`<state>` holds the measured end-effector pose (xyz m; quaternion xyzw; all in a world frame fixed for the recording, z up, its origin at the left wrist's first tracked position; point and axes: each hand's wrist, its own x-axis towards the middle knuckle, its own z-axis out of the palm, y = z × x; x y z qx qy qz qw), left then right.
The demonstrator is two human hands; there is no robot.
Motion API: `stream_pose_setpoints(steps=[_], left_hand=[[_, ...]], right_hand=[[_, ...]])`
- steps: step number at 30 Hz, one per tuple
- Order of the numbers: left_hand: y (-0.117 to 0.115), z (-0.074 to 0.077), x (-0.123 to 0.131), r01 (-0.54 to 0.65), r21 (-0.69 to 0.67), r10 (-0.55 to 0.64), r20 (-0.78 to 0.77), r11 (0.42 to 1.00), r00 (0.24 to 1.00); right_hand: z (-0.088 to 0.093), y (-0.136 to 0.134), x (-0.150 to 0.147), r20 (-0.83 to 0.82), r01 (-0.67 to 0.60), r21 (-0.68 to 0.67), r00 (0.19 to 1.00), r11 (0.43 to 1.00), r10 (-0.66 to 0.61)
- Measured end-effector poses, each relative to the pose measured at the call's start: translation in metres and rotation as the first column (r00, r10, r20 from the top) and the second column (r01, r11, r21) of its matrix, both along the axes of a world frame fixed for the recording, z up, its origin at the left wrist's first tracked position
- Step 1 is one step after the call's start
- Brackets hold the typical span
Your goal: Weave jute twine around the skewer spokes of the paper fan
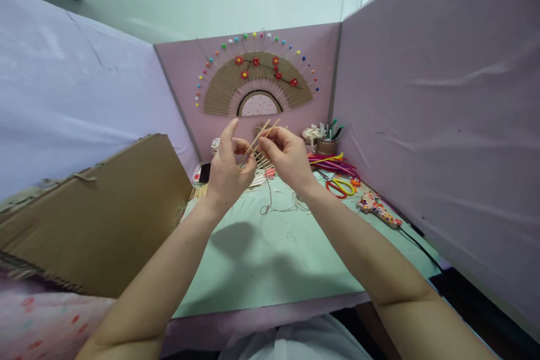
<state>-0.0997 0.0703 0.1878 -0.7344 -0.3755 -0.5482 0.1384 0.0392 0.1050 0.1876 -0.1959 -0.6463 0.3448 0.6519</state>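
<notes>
Over the pale green tabletop (253, 270), both hands hold a few thin wooden sticks (262, 130) that fan apart at their upper ends. My left hand (231, 171) pinches the lower ends between thumb and fingers, its index finger raised. From the other side, my right hand (287, 156) is closed at the sticks, thumb against fingertips. A thin brown string (269, 191) hangs below the hands and curls across the table. Which fingers grip the string is hidden.
At right lie scissors (341, 187), a flower-patterned glue gun (378, 211) with its cord, and pink and purple strips (337, 165). A pen cup (327, 145) stands behind. Cardboard (105, 219) leans at left. A decorated fan (261, 76) is on the back panel.
</notes>
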Motion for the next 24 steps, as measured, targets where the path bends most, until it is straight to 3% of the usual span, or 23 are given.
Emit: stream_pose_setpoints(steps=[6,9,11,12,13,14,15,16,18,19,20,21,23,24], left_hand=[[-0.001,-0.008,-0.003,0.039,0.038,-0.037,-0.037,0.999,0.999],[-0.015,-0.024,0.001,-0.004,0.031,0.005,-0.016,1.000,1.000],[-0.034,-0.044,0.010,-0.022,0.001,0.021,0.187,1.000,0.982],[-0.046,-0.055,0.017,0.023,-0.032,-0.011,0.318,0.999,0.948],[-0.058,-0.068,0.025,0.126,-0.110,-0.063,0.454,0.986,0.889],[-0.070,-0.079,0.033,0.274,-0.240,-0.076,0.607,0.931,0.791],[-0.081,-0.089,0.041,0.457,-0.341,-0.062,0.744,0.821,0.666],[-0.090,-0.097,0.047,0.651,-0.378,-0.012,0.859,0.659,0.511],[-0.101,-0.106,0.057,0.925,-0.217,0.220,0.964,0.311,0.152],[-0.103,-0.107,0.059,0.972,-0.086,0.320,0.947,0.219,0.011],[-0.103,-0.106,0.060,0.980,0.018,0.385,0.918,0.197,-0.095],[-0.102,-0.104,0.060,0.972,0.085,0.418,0.892,0.220,-0.173],[-0.099,-0.101,0.060,0.940,0.134,0.453,0.849,0.313,-0.272],[-0.098,-0.101,0.060,0.935,0.133,0.473,0.833,0.329,-0.285]], right_hand=[[-0.006,-0.001,0.001,-0.044,-0.029,-0.001,0.999,1.000,0.029],[-0.009,-0.003,0.005,-0.056,-0.028,-0.027,0.998,0.999,0.027],[-0.013,-0.009,0.010,-0.058,-0.016,-0.048,0.998,0.999,0.013],[-0.016,-0.013,0.014,-0.057,-0.009,-0.060,0.998,0.998,0.006],[-0.020,-0.018,0.018,-0.058,0.000,-0.070,0.998,0.998,-0.004],[-0.025,-0.024,0.023,-0.057,0.013,-0.081,0.998,0.997,-0.017],[-0.031,-0.030,0.029,-0.053,0.029,-0.094,0.998,0.995,-0.034],[-0.039,-0.038,0.035,-0.047,0.049,-0.108,0.997,0.993,-0.054],[-0.057,-0.054,0.047,-0.033,0.098,-0.136,0.994,0.986,-0.103],[-0.067,-0.063,0.053,-0.025,0.126,-0.152,0.991,0.980,-0.131],[-0.077,-0.071,0.059,-0.019,0.155,-0.171,0.987,0.973,-0.160],[-0.088,-0.080,0.064,-0.015,0.184,-0.191,0.982,0.964,-0.190],[-0.109,-0.096,0.074,-0.004,0.238,-0.230,0.970,0.944,-0.245],[-0.119,-0.103,0.079,0.009,0.255,-0.244,0.965,0.936,-0.261]])
